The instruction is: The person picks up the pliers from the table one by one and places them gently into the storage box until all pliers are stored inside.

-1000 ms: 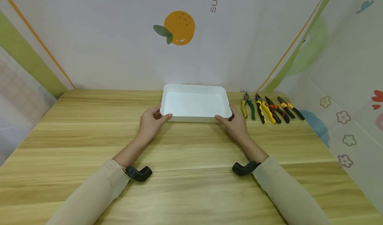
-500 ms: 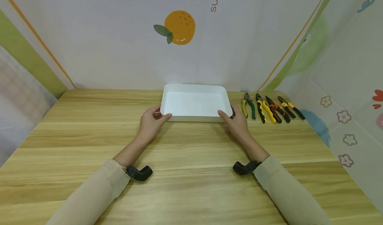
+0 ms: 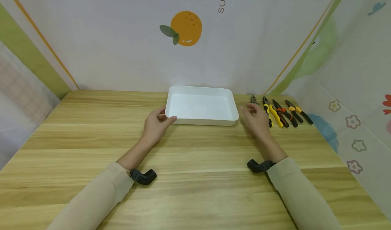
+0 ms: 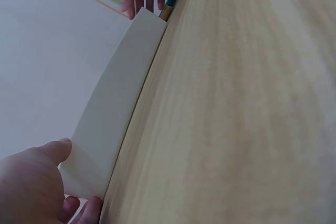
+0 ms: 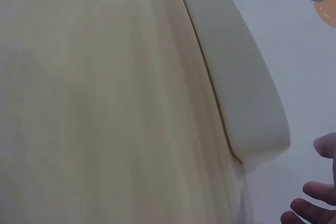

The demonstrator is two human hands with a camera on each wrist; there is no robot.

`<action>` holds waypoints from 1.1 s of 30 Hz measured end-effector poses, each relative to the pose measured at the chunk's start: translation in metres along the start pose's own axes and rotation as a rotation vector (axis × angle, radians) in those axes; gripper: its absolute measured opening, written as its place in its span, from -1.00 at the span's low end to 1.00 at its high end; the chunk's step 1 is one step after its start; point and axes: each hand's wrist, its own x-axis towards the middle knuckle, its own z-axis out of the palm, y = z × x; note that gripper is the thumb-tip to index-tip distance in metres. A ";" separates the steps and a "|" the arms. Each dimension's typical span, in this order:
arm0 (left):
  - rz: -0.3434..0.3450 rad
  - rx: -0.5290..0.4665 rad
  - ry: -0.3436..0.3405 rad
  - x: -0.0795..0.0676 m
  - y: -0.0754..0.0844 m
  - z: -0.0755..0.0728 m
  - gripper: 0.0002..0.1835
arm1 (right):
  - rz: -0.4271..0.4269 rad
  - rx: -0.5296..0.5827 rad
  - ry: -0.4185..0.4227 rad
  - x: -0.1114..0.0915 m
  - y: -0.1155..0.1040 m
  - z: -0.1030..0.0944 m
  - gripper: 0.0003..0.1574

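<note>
A shallow white rectangular tray (image 3: 201,107) lies on the wooden table against the back wall. My left hand (image 3: 153,124) holds its near left corner, thumb on the front and fingers round the side; in the left wrist view the thumb (image 4: 59,150) presses the tray's outer wall (image 4: 118,93). Just off the tray's right end is my right hand (image 3: 257,119), raised, with loosely bent fingers and nothing in them. Behind it, green-handled pliers (image 3: 253,99) are mostly hidden. In the right wrist view, the fingers (image 5: 313,211) stand apart from the tray's corner (image 5: 262,135).
Right of my right hand lie yellow-and-black pliers (image 3: 276,116), red-and-black pliers (image 3: 289,118) and orange-and-black pliers (image 3: 300,112) in a row. A printed cloth (image 3: 122,53) hangs behind the table (image 3: 195,175), and another stands along the right side.
My right hand has let go of the tray's right corner and moved right and up, in front of the green-handled pliers. The left hand and tray have stayed in place.
</note>
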 end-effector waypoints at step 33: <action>-0.017 -0.075 -0.028 -0.002 0.004 -0.002 -0.24 | 0.092 -0.424 -0.050 0.025 0.006 -0.016 0.00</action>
